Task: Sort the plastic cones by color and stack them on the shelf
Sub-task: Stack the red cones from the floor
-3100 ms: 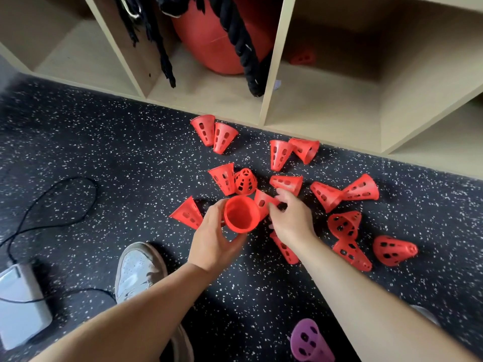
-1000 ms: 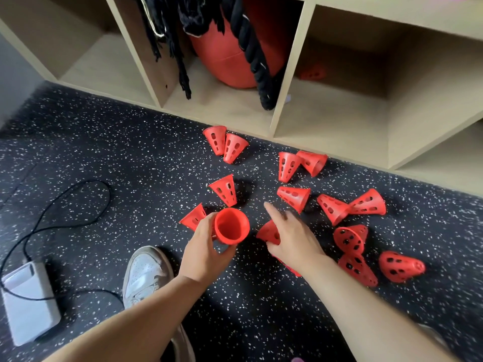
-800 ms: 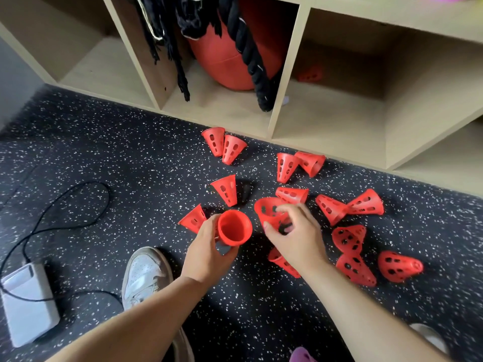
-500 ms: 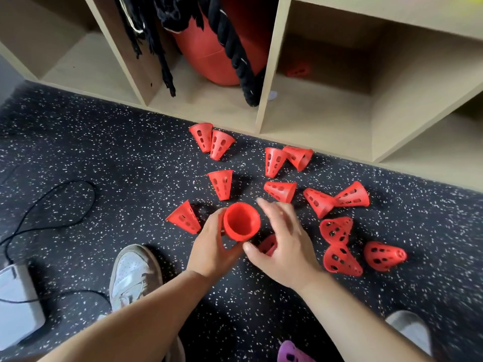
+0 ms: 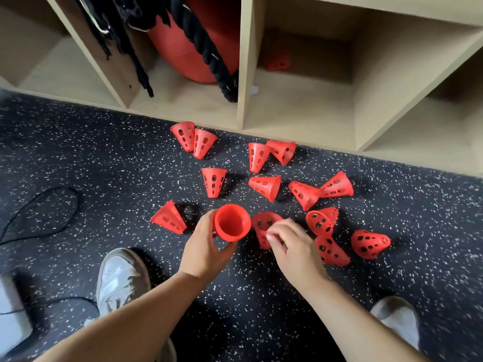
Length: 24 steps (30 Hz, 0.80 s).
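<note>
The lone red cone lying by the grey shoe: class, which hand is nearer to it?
Left. The left hand, gripping an open-mouthed cone, is just right of the lone cone; the right hand is farther right, pinching another cone.

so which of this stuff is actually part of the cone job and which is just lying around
Job:
- cone stack held in the left hand
- red cone pinched by the right hand
- loose red cones on the floor
- shelf

Lying about:
- red ball
- black rope
- black cable
- grey box
</note>
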Tool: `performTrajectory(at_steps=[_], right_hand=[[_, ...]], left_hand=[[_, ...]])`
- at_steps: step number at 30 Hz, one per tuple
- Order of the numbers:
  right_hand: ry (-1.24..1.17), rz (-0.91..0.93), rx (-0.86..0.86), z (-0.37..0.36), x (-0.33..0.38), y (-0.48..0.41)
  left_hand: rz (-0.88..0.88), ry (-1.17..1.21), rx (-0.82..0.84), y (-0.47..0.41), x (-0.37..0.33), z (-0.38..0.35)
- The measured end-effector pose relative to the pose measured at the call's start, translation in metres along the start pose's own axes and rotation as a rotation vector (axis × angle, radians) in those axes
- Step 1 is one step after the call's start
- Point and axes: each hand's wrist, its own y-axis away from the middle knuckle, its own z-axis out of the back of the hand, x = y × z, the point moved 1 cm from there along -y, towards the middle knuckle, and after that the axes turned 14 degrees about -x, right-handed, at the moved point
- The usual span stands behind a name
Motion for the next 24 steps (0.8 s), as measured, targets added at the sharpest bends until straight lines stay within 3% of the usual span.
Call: performTrajectory(at_steps=[3,5,10,14,20,24], right_hand=[[-0.103,-0.026,-0.267,0.023,0.019,-0.022],[-0.161,0.043,-0.344,0.034,0.030,-0.033],[-0.147,0.099,-0.100,0.034,0.040,-0.030],[-0.089,0.012,-0.150,0.046,0.009,-0.006],[0.399,0.171,0.256,0.074,-0.061,0.032],[0.432,0.147,0.210,0.082,-0.084,0.052]], left_hand=[[0.008,0.008,-0.004,-0.001,-0.001,-0.004],[-0.010,0.008,-0.002,0.000,-0.006,-0.009],[-0.044,0.061,0.025,0.005,-0.029,-0.028],[-0.078,0.055,0.019,0.010,-0.041,-0.041],[-0.087,0.052,0.051,0.012,-0.054,-0.056],[-0.081,0.039,0.088,0.015,-0.062,-0.068]])
